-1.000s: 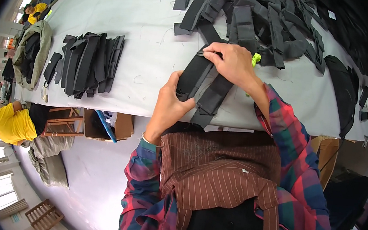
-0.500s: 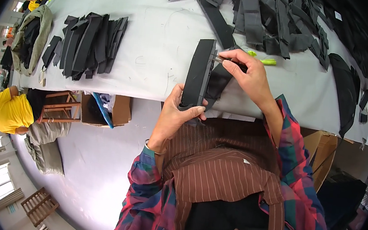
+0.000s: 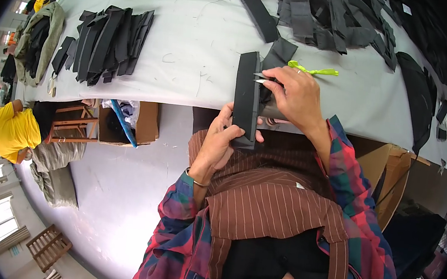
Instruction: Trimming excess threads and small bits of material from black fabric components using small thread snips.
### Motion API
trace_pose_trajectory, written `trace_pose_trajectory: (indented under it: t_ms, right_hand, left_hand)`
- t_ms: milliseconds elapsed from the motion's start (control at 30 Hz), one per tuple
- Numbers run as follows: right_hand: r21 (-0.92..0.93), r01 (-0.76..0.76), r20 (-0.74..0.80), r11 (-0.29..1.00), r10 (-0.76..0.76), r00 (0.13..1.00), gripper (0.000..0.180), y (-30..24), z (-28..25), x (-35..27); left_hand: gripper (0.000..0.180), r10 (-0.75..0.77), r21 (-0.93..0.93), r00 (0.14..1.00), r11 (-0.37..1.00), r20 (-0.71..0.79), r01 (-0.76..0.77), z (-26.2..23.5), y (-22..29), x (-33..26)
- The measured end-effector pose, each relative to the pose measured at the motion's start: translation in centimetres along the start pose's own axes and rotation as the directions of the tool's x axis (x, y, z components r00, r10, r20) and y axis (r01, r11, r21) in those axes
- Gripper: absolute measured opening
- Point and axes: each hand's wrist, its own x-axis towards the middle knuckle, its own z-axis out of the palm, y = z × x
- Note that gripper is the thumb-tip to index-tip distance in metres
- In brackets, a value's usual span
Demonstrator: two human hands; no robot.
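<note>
My left hand (image 3: 221,139) is closed round the near end of a long black fabric strip (image 3: 245,90), thumb on top, holding it upright at the table's front edge. My right hand (image 3: 296,95) grips a pair of thread snips (image 3: 261,78), whose two pointed metal blades lie apart against the strip's right edge. Its handle is mostly hidden under my fingers. Just beyond that hand shows a bright green ribbon (image 3: 318,71); whether it is tied to the snips I cannot tell. Another dark fabric piece (image 3: 280,53) reaches out from behind the strip.
A stack of black strips (image 3: 110,46) lies on the white-covered table (image 3: 184,43) at left. A loose heap of similar strips (image 3: 323,16) covers the far right. Below the table stand cardboard boxes (image 3: 149,123). A person in yellow (image 3: 14,131) sits at far left.
My left hand has moved slightly nearer to me, and the strip now shows its flat side more. The snips' blades have come slightly lower in the view.
</note>
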Motion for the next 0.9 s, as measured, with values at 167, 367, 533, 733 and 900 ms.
trace_pose_trajectory:
  t_ms: [167, 367, 533, 733, 900]
  right_hand:
    - [-0.079, -0.009, -0.135, 0.997, -0.002, 0.991, 0.013, 0.8, 0.9, -0.2]
    - [-0.131, 0.002, -0.15, 0.991, -0.022, 0.988, 0.009, 0.6, 1.1, -0.3]
    - [-0.091, -0.055, -0.172, 0.994, 0.039, 0.984, 0.008, 1.2, 1.1, -0.3]
    - [0.293, -0.294, 0.109, 0.91, 0.274, 0.955, 0.014, -0.1, -0.9, -1.1]
    - [0.422, -0.253, 0.217, 0.871, 0.174, 0.96, 0.014, -2.5, -1.6, -3.0]
  left_hand:
    - [0.053, -0.005, -0.05, 1.0, 0.999, 0.004, 0.005, 0.2, -0.4, -0.1]
    - [0.053, 0.003, -0.113, 0.999, 0.994, 0.033, 0.0, 0.1, -0.6, -0.2]
    - [0.062, -0.118, -0.071, 0.991, 0.99, 0.057, 0.122, 0.7, -0.5, -0.8]
    - [0.064, -0.113, -0.127, 0.992, 0.985, 0.054, 0.119, -0.1, -1.0, -1.0]
    - [0.054, -0.032, -0.161, 0.999, 0.987, -0.031, 0.027, 0.4, -0.8, -0.3]
